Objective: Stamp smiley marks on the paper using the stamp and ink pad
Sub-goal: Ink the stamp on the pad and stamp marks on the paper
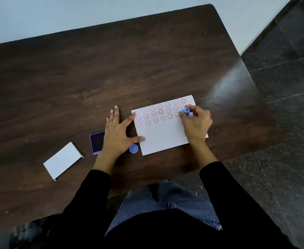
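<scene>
A white sheet of paper (pixel 163 137) lies on the dark wooden table (pixel 76 83), its upper half covered with rows of red smiley marks. My right hand (pixel 196 123) grips a small blue stamp (pixel 186 111) upright on the paper, at the right end of the third row. My left hand (pixel 119 130) lies flat with fingers spread, thumb and forefinger pressing the paper's left edge. The purple ink pad (pixel 97 141) sits open just left of my left wrist, partly hidden by it.
A blue round stamp cap (pixel 133 148) lies by the paper's lower left corner. A white box lid (pixel 63 160) rests further left on the table. The table's right edge (pixel 251 83) drops to a dark speckled floor.
</scene>
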